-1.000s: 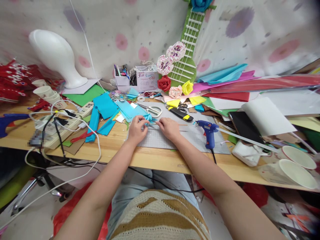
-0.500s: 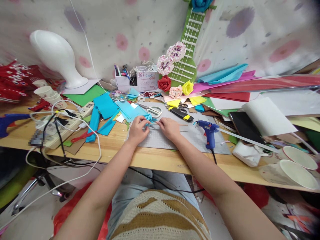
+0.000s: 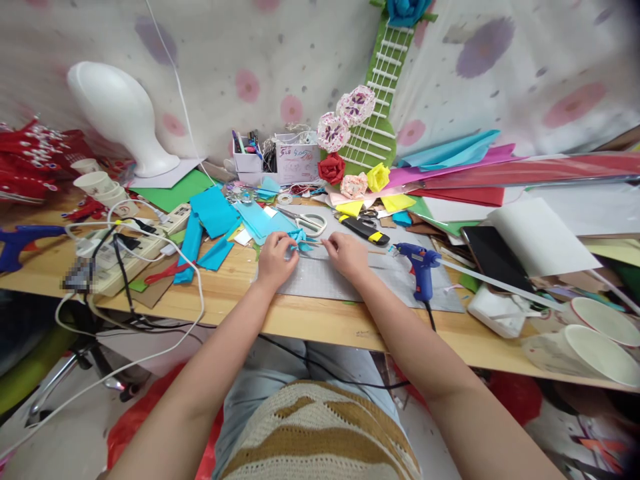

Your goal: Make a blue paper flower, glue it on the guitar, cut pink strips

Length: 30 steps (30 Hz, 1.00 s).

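Stick [image 3: 379, 251], one, in right hand [image 3: 349, 255]; blue paper bunch [image 3: 301, 237], one, left hand [image 3: 277, 260].

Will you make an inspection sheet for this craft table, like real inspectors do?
Surface: wooden table, with a grey mat on it.
Things in use: blue paper piece and thin stick, over the mat.
Clutter: scissors, cutter, glue gun, coloured paper, paper cups.
Hands: left hand pinches the blue paper piece; right hand pinches the thin stick.
Cables: white cable crosses the front edge; black cable leaves the glue gun's handle.
Surroundings: spotted backdrop, green guitar-shaped decoration with flowers, white stand.
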### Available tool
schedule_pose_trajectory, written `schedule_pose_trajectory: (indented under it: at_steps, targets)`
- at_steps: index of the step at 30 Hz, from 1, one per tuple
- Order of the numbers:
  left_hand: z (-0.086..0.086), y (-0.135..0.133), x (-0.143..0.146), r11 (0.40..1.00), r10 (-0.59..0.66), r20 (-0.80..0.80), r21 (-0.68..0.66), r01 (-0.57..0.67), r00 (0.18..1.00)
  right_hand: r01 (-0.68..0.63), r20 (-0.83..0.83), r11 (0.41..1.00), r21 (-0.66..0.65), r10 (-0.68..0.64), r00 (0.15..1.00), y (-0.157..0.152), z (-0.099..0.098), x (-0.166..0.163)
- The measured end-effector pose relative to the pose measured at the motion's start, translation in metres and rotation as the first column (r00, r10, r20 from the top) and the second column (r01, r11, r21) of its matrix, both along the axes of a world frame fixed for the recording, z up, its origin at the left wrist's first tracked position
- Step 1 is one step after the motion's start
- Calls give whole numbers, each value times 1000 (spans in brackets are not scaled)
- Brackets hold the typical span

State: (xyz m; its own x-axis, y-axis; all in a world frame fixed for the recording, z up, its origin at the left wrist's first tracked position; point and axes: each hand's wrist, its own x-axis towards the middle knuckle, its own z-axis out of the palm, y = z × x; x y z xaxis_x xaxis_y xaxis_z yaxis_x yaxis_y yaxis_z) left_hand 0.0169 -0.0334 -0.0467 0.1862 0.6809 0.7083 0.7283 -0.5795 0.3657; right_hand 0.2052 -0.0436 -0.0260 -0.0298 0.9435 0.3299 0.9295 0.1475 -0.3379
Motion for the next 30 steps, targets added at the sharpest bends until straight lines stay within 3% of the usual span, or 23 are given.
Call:
schedule_pose_trajectory:
  at_steps: [3, 6, 12, 17, 23, 30]
  targets:
    - [1, -1, 0, 999, 37, 25, -25, -36, 999, 64, -153, 998, 5, -63, 986, -6, 10, -4]
    - [0, -1, 1, 997, 52, 42, -57, -49, 998, -70, -248, 996, -49, 56, 967, -10, 14, -19]
    - [-4, -1, 0, 992, 124, 183, -50, -117, 975, -154, -214, 977, -147, 120, 969, -5, 11, -43]
    - [0, 0, -1, 996, 72, 93, 54, -77, 993, -190, -223, 975, -118, 160, 962, -2, 8, -44]
    - [0, -1, -4, 993, 58, 5, 98, -59, 998, -218, -192, 976, 28, 219, 957, 0, -5, -43]
    - [2, -2, -5, 987, 99, 10, 124, -100, 995, -366, -125, 897, 249, 405, 906, 0, -12, -40]
